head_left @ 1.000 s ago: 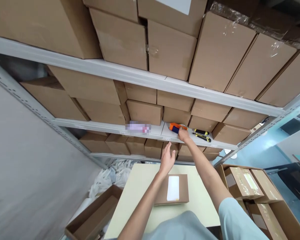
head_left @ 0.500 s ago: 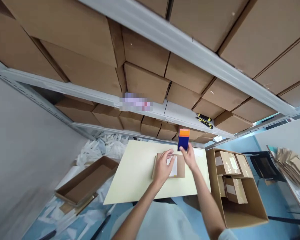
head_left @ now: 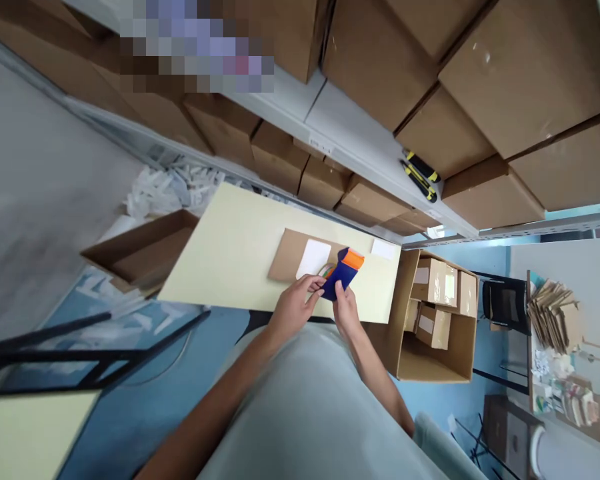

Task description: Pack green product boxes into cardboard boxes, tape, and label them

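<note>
My right hand (head_left: 346, 308) is closed round a dark blue and orange tape dispenser (head_left: 341, 275), held tilted over the near side of the table. A round roll shows at the dispenser's left side, partly hidden. My left hand (head_left: 300, 297) has its fingers pinched together at the dispenser's lower left edge, by the roll; the exact spot they grip is hard to make out. Just behind both hands, a brown cardboard box (head_left: 286, 257) with a white label (head_left: 313, 259) lies on the pale yellow table (head_left: 230, 247).
Right of the table stands a large open carton (head_left: 433, 367) holding several taped boxes. A shelf of cardboard boxes (head_left: 380, 60) rises behind, with two yellow-black utility knives (head_left: 420, 177) on it. An open cardboard tray (head_left: 145, 250) lies to the left. A white paper (head_left: 383, 249) lies on the table.
My view has tipped down and turned. The dispenser has come down toward me, and my left hand has left the box's label and moved to the dispenser.
</note>
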Demonstrator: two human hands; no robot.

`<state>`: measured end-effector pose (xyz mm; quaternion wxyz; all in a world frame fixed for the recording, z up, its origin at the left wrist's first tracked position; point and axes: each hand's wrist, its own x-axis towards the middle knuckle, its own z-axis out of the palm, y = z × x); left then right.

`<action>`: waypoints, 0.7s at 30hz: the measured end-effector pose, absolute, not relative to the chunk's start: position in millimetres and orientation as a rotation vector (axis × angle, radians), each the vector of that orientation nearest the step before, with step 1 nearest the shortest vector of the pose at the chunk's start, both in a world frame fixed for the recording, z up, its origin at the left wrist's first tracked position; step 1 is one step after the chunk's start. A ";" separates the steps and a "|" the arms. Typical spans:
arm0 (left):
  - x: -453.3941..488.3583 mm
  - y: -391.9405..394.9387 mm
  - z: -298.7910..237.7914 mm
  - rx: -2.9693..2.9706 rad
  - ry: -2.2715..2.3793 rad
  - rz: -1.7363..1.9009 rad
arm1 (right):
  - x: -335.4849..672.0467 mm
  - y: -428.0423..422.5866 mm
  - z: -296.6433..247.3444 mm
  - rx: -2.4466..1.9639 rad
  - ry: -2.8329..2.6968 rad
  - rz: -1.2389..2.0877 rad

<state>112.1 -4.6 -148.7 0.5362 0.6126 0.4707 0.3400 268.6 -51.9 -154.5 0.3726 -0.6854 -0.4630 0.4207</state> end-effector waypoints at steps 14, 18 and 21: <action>179.9 -66.9 -121.6 1.342 1.479 0.872 | 426.9 -112.1 -159.7 -1.789 -1.634 1.270; 178.4 -63.6 -122.6 1.461 1.445 0.826 | 442.6 -117.0 -162.6 -1.641 -1.945 1.147; 178.9 -66.8 -130.5 1.541 1.399 0.852 | 450.2 -117.6 -162.8 -1.581 -2.095 1.151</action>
